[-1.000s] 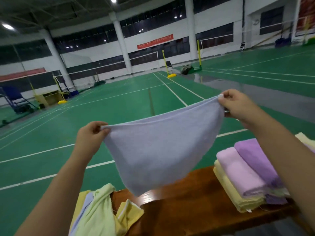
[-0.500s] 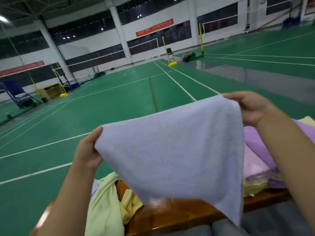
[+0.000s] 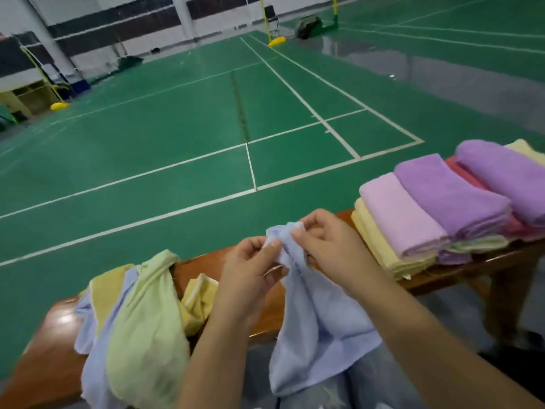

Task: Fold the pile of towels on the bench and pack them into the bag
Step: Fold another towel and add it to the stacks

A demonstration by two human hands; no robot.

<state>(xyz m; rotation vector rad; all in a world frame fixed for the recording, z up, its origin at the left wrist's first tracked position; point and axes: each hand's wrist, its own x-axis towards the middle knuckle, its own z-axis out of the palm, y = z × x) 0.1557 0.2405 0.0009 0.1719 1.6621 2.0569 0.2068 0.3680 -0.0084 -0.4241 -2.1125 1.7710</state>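
- Nearest, the pale blue towel (image 3: 318,320) hangs doubled over the person's lap, its long axis running straight down from the hands toward 6 o'clock.
- Both hands meet at its top: the left hand (image 3: 250,270) pinches one corner between thumb and forefinger, and the right hand (image 3: 327,246) pinches the matching corner, the two grips touching.
- I'd say the corners are being matched for a fold; the next move turns on the cloth hanging below both hands, with the bare stretch of table (image 3: 200,270) just beyond them, toward 12 o'clock.
- At 9 o'clock of the hands lies the unfolded pile (image 3: 138,320), yellow, green and blue, nearer the left hand.
- Farther off at 2 o'clock sits the folded stack (image 3: 436,208), nearer the right hand.
- No bag is in view.
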